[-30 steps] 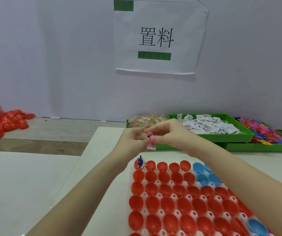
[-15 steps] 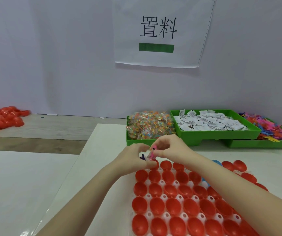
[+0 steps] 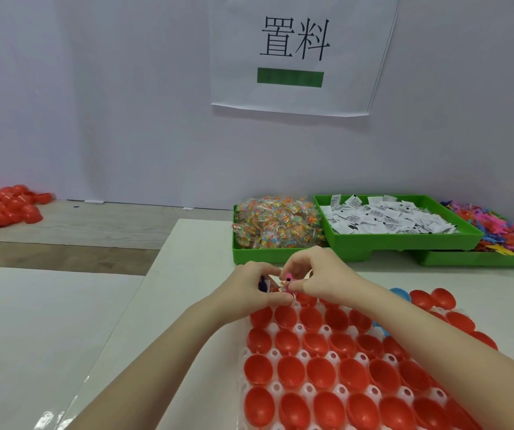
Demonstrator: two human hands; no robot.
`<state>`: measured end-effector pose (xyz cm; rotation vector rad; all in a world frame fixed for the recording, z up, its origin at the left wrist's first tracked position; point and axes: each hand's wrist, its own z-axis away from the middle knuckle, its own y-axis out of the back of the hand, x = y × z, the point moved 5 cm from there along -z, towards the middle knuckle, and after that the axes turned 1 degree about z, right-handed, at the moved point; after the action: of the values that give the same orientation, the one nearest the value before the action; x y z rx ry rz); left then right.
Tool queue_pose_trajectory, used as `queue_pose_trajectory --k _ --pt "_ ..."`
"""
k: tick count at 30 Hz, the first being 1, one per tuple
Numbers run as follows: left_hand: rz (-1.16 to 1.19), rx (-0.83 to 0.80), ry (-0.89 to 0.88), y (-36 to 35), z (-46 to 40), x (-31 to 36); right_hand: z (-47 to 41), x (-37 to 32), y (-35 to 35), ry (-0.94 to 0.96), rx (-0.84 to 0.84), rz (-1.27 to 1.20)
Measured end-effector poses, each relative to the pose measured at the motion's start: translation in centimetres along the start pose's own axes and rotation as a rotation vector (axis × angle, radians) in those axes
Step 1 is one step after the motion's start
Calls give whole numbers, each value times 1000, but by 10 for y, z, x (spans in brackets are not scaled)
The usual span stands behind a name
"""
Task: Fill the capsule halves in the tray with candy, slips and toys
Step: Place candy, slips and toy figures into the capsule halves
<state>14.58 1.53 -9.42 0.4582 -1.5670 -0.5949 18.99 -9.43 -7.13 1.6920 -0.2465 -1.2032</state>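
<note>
A white tray (image 3: 304, 329) holds rows of red capsule halves (image 3: 321, 369), with a few blue halves (image 3: 400, 293) at its right. My left hand (image 3: 254, 288) and my right hand (image 3: 318, 274) meet over the tray's far left corner. Together their fingertips pinch a small pink toy with a slip (image 3: 287, 280). A dark blue toy (image 3: 263, 283) shows under my left fingers, in the corner capsule. Behind stand three green bins: candy (image 3: 276, 225), paper slips (image 3: 383, 217) and coloured toys (image 3: 498, 228).
A heap of loose red capsule halves (image 3: 4, 209) lies at the far left on the wooden surface. A paper sign (image 3: 296, 51) hangs on the white wall behind. Some loose red halves (image 3: 442, 297) sit at the tray's right.
Both hands have come down from in front of the bins to the tray's far left corner, still holding the pink toy and slip. The view has shifted lower.
</note>
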Motion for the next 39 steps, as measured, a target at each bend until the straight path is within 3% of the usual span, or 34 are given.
queue_pose_trajectory --k 6,17,25,32,39 --pt "-16 71 -43 1 -2 0 0 -9 13 40 56 -90" --pt "65 105 -84 3 -1 -2 0 -13 6 65 7 124" --pt "81 106 -73 4 -1 -2 -7 -8 3 -86 -96 99" --pt "173 19 -27 4 0 -1 -5 -18 -3 66 -80 438" --pt "186 7 54 4 2 -9 -5 -9 11 26 -192 44"
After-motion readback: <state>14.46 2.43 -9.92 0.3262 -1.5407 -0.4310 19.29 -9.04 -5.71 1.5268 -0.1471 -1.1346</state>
